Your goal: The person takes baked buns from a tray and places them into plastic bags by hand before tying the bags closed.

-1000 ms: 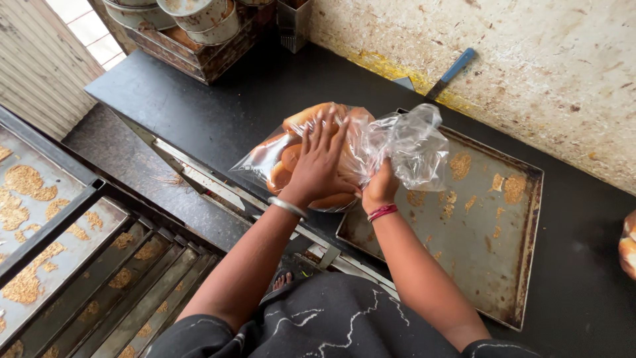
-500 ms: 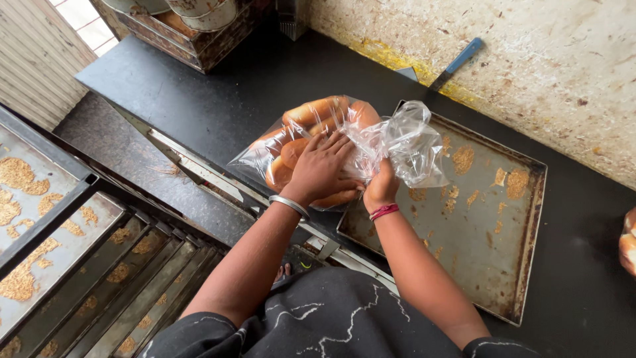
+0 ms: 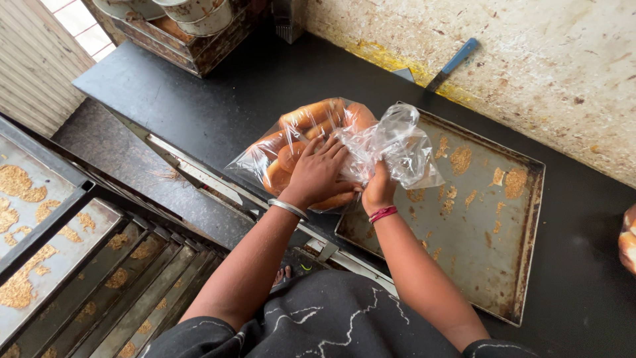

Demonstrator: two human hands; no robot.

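A clear plastic bag (image 3: 397, 142) filled with golden bread rolls (image 3: 311, 116) lies on the black counter, partly over the left edge of a metal baking tray (image 3: 490, 219). My left hand (image 3: 318, 169) presses flat on the rolls through the plastic, fingers spread. My right hand (image 3: 379, 189) is closed around the gathered neck of the bag, whose loose end bunches up above it. A metal bangle sits on my left wrist and a red band on my right.
The tray carries baked-on crumbs. A blue-handled scraper (image 3: 450, 66) rests against the stained wall. Stacked metal tins (image 3: 192, 16) stand in a crate at the back left. A rack of crumb-covered trays (image 3: 40, 219) is at the left. Another bag of bread (image 3: 628, 238) shows at the right edge.
The view has shifted slightly. My right hand has drawn the bag's open end tighter, and my left hand stays pressed on the rolls.
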